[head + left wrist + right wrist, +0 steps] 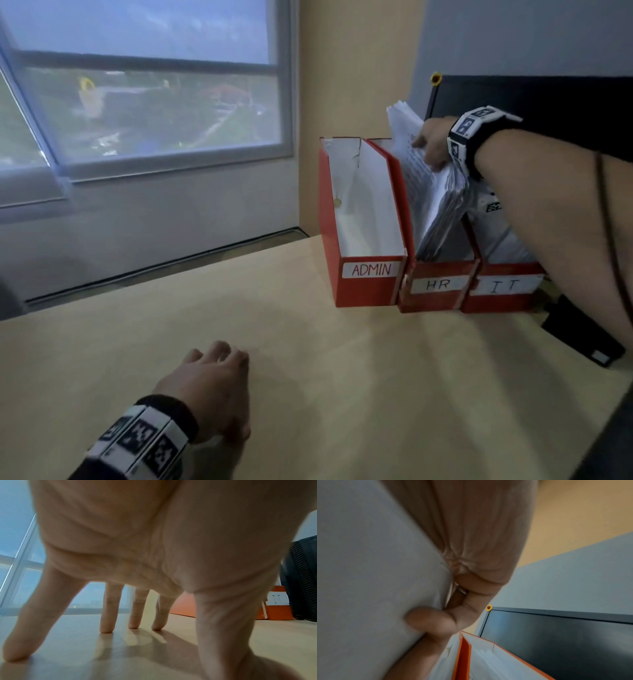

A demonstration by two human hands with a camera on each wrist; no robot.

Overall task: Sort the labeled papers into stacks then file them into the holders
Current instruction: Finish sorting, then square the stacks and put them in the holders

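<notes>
Our right hand [432,142] grips the paper stack [430,192], slanted into the HR holder [438,287]; left hand [209,390] rests splayed, empty, on the counter [342,377].

We see a pale tan laminate bench [342,394] running along under the window. At its far right stand three red cardboard file holders side by side, touching: ADMIN [368,284], HR [433,298] and IT [503,298]. Our left hand [212,387] rests fingertips-down near the front. A flat black object [582,335], perhaps a case, lies rightmost.
</notes>
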